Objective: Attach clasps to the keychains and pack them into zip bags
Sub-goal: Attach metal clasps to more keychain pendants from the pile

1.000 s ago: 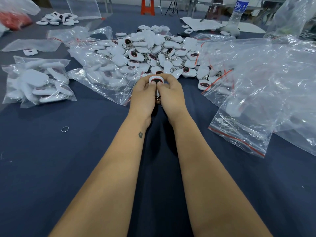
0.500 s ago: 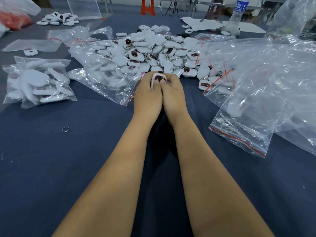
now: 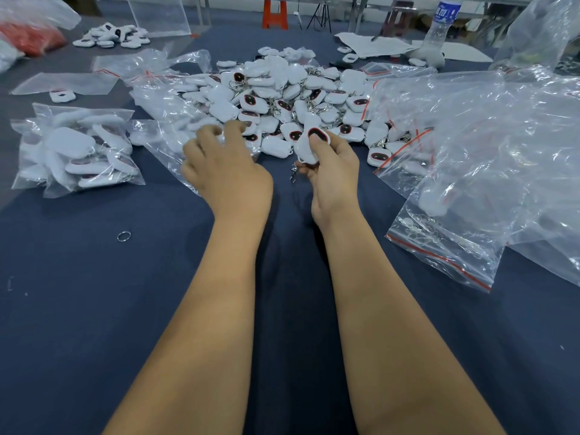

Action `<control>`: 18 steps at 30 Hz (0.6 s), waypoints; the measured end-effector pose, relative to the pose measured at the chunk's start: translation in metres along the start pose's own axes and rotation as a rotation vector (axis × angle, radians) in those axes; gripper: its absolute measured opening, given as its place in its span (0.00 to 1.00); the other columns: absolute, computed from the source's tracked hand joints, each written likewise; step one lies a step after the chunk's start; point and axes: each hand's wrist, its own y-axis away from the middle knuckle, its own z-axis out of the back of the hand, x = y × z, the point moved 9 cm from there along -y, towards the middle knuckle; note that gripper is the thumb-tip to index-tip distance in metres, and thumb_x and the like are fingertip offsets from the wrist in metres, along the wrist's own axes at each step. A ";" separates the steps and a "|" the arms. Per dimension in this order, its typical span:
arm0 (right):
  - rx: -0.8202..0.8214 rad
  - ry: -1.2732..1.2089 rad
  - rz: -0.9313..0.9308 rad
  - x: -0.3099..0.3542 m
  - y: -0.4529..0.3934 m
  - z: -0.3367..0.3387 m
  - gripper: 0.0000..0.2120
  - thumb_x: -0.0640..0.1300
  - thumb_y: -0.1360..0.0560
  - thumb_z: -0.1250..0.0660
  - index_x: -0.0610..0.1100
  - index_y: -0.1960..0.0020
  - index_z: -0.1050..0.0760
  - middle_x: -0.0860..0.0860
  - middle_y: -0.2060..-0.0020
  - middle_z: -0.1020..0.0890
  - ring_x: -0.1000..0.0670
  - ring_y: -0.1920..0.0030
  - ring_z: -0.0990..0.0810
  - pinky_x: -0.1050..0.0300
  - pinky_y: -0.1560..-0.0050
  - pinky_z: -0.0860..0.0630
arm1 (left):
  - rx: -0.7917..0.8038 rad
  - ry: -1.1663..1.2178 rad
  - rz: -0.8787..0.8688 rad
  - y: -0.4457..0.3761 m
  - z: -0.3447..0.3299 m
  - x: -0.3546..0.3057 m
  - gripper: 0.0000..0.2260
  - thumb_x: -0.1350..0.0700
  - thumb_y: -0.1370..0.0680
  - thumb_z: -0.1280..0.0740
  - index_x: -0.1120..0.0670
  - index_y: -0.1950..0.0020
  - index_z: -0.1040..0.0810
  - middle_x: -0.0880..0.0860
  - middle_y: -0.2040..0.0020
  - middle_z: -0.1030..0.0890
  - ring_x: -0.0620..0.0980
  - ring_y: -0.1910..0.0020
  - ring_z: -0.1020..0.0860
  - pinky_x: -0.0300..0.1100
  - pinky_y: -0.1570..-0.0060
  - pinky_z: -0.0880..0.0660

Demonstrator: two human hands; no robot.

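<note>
Right grip: I see the right hand holding one white keychain. The thumb presses on its dark, red-edged face and the fingers curl under it.
Clasp: a small metal clasp hangs down from the held keychain, just over the table.
Left grip: the left hand holds nothing. Its fingers are loosely bent and spread over the edge of a zip bag. I cannot tell if the fingertips touch the plastic.
Between the hands: I see a gap of bare blue table.
Pile: right behind both hands lies a big heap of white keychains. Many show shiny chains, and some lie face up with the dark oval showing.
Packed bag: to the left, well apart from the left hand, a full bag of keychains lies flat.
Loose ring: a small metal ring lies alone on the table, nearer to me than the full bag.
Right side: a heap of clear bags with red strips spreads out beside the right hand.
Far end: I see a water bottle standing up, a small bunch of keychains at the far left, and a red bundle in plastic at the corner.
</note>
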 end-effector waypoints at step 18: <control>0.225 0.443 0.175 -0.002 0.012 -0.031 0.09 0.36 0.24 0.33 0.49 0.52 0.28 0.48 0.60 0.20 0.53 0.60 0.21 0.55 0.54 0.21 | 0.195 0.925 0.358 0.005 -0.029 0.013 0.15 0.64 0.28 0.37 0.47 0.47 0.27 0.52 0.50 0.17 0.54 0.53 0.17 0.52 0.52 0.19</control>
